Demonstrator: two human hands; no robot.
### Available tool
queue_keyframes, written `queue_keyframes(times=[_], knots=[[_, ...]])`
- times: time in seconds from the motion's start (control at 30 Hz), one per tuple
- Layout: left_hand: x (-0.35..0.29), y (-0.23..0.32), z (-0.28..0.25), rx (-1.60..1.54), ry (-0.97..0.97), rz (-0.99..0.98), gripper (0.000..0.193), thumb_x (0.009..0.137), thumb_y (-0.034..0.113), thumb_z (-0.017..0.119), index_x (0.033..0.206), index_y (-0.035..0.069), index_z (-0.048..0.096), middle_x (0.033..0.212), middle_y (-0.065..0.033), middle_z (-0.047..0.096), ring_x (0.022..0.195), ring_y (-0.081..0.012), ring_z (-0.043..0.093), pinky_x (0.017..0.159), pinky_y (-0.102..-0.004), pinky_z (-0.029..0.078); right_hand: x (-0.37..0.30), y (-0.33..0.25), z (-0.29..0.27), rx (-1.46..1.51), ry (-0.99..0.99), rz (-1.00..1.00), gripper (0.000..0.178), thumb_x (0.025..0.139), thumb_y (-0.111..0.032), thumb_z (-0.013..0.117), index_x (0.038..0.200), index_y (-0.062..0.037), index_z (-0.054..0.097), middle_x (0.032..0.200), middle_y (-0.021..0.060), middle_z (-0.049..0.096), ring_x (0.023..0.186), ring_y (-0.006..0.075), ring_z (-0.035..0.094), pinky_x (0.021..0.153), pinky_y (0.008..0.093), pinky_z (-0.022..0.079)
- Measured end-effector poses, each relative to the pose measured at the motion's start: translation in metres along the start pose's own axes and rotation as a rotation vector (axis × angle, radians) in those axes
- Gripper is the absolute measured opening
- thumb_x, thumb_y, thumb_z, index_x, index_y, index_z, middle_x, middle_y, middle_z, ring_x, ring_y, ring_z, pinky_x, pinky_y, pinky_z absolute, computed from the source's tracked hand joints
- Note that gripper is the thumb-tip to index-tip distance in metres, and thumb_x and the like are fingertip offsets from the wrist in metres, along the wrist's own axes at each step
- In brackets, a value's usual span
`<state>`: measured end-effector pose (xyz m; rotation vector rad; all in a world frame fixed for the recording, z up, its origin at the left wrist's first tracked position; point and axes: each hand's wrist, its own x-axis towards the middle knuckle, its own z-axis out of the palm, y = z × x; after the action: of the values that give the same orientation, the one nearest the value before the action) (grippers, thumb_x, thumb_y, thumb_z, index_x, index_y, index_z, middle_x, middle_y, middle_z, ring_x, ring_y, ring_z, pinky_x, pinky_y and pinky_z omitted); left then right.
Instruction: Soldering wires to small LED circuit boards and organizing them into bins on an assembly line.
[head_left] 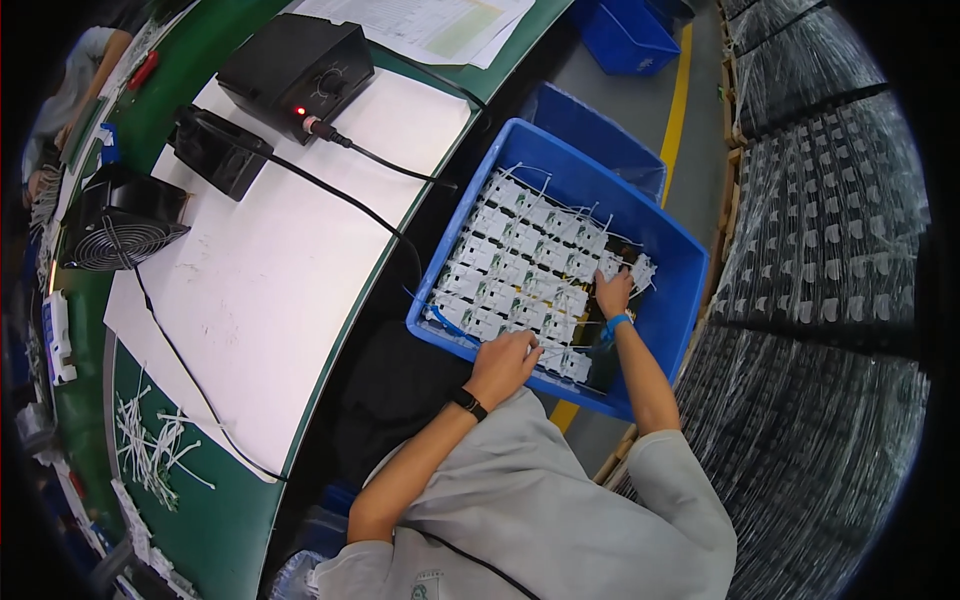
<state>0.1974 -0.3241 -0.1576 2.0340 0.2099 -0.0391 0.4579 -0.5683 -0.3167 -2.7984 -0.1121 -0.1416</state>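
Observation:
A blue plastic crate (672, 300) sits to the right of the bench, filled with rows of small white circuit boards (520, 260) with thin white wires. My left hand (505, 362), black band on the wrist, rests on the boards at the crate's near edge, fingers curled over them. My right hand (612, 293), with a blue wrist strap, reaches to the right end of the rows and touches a board (640, 270) there. Whether either hand actually grips a board is hard to tell.
A green bench carries a white mat (300, 260), a black power unit with a red light (297, 72), a small black fan (122, 228), cables and loose white wire pieces (150, 445). More blue bins (625, 35) and wrapped pallets (830, 250) stand to the right.

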Motion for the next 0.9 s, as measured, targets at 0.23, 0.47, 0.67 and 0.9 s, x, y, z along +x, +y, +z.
queue_keyframes(times=[0.23, 0.47, 0.67, 0.9], knots=[[0.000, -0.006, -0.003, 0.001, 0.020, -0.009, 0.017, 0.096, 0.024, 0.065, 0.097, 0.007, 0.067, 0.086, -0.0117, 0.069, 0.086, -0.0319, 0.067, 0.073, -0.0438, 0.052, 0.026, -0.009, -0.014, -0.070, -0.226, 0.214, 0.077, 0.074, -0.043, 0.080, 0.126, 0.0094, 0.059, 0.131, 0.0302, 0.055, 0.119, 0.0453, 0.059, 0.101, 0.0499, 0.050], [-0.001, -0.005, -0.002, -0.019, -0.008, -0.022, 0.019, 0.094, 0.026, 0.068, 0.097, 0.007, 0.068, 0.087, -0.0106, 0.070, 0.084, -0.0291, 0.068, 0.072, -0.0417, 0.052, -0.032, -0.010, -0.078, 0.265, -0.037, -0.174, 0.061, 0.077, -0.024, 0.079, 0.125, 0.0044, 0.056, 0.126, 0.0223, 0.054, 0.115, 0.0437, 0.059, 0.097, 0.0450, 0.051], [-0.002, -0.006, -0.002, -0.092, 0.003, -0.016, 0.020, 0.094, 0.025, 0.067, 0.094, 0.005, 0.066, 0.088, -0.0125, 0.070, 0.086, -0.0334, 0.067, 0.073, -0.0466, 0.052, -0.093, -0.004, -0.152, -0.082, -0.605, -0.356, 0.072, 0.067, -0.028, 0.083, 0.127, 0.0053, 0.060, 0.133, 0.0262, 0.053, 0.116, 0.0448, 0.059, 0.100, 0.0452, 0.052], [0.000, -0.007, -0.002, -0.112, 0.019, 0.002, 0.018, 0.094, 0.024, 0.067, 0.094, 0.005, 0.066, 0.086, -0.0121, 0.070, 0.085, -0.0328, 0.068, 0.072, -0.0464, 0.052, -0.124, 0.035, -0.130, -0.398, -0.690, -0.237, 0.059, 0.071, -0.032, 0.087, 0.109, 0.0061, 0.064, 0.124, 0.0276, 0.053, 0.112, 0.0450, 0.060, 0.094, 0.0497, 0.054]])
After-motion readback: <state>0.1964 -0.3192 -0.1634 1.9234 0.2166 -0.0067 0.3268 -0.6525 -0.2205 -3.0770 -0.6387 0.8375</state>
